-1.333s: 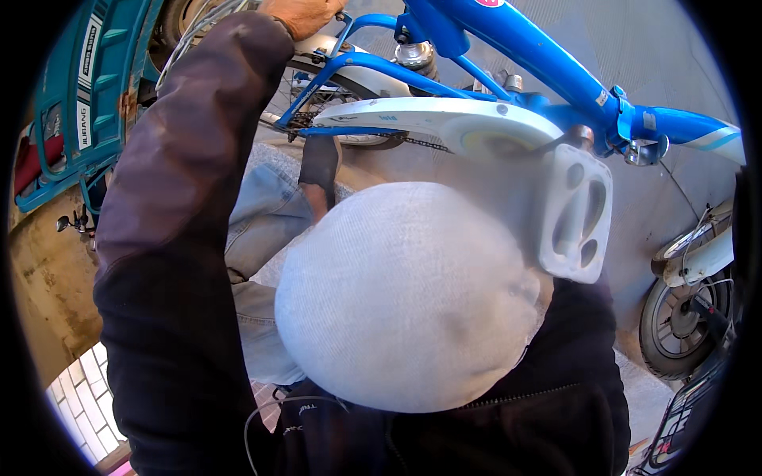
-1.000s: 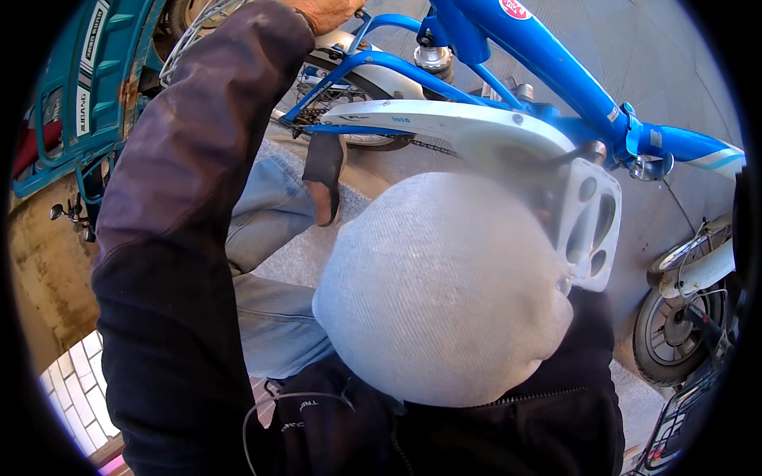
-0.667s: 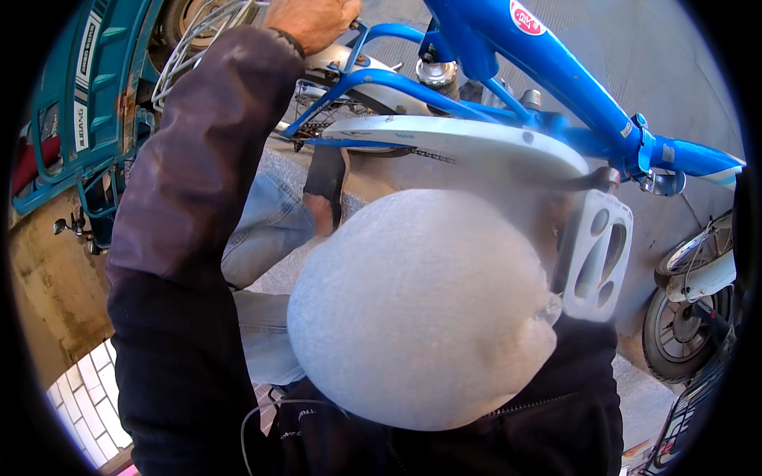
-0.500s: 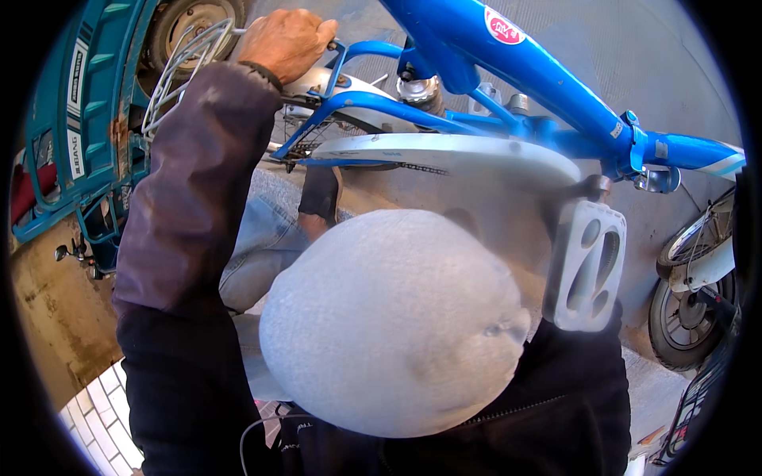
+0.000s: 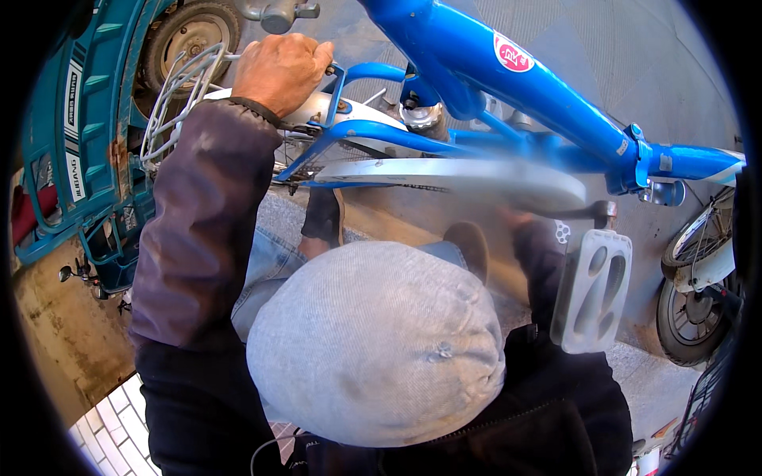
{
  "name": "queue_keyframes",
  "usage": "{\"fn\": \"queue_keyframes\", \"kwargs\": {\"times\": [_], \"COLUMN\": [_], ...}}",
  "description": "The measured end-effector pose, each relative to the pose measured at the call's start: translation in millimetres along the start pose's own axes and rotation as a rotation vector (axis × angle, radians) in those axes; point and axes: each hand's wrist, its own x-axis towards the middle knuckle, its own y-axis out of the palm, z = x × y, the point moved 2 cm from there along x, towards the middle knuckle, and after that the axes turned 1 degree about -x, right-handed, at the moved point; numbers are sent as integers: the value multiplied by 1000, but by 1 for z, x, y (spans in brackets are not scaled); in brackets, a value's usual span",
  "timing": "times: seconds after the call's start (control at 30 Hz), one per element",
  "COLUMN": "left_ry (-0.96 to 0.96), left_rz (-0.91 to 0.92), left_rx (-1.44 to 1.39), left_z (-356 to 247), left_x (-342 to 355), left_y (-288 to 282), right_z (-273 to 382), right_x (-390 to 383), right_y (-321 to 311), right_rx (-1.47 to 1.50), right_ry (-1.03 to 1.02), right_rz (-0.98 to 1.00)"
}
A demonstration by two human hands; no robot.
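My left hand is closed at the rear of a blue bicycle. Its fingers curl over the silver wire rear rack, beside a blue frame bracket and the white rear fender. Their tips are hidden. My right hand is a blur just below the white chain cover; its fingers do not show. A dark sleeve leads down from it, behind the grey pedal. The crank arm joins that pedal at the cover's right end.
A rounded grey cloth cap fills the lower middle, above a black jacket. Jeans and a dark shoe show behind it. At left stands a teal cargo tricycle. Another two-wheeler's wheel is at right.
The bicycle and my left hand appear lower, and the grey cap sits lower and further left. My right hand and forearm have come into sight below the chain cover. The left grip stays.
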Motion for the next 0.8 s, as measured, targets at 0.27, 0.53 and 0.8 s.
{"fn": "queue_keyframes", "kwargs": {"times": [0.27, 0.53, 0.8], "left_ry": [73, 40, 127], "left_rz": [-37, -54, -72], "left_rx": [36, 9, 64], "left_z": [-6, 3, -7], "left_x": [-3, -3, -6], "left_y": [-4, 2, -4], "right_z": [1, 10, 12], "right_x": [3, 11, 22], "right_y": [14, 24, 37], "right_rx": [29, 56, 103], "right_ry": [-12, -43, -91], "right_rz": [3, -6, -18]}}
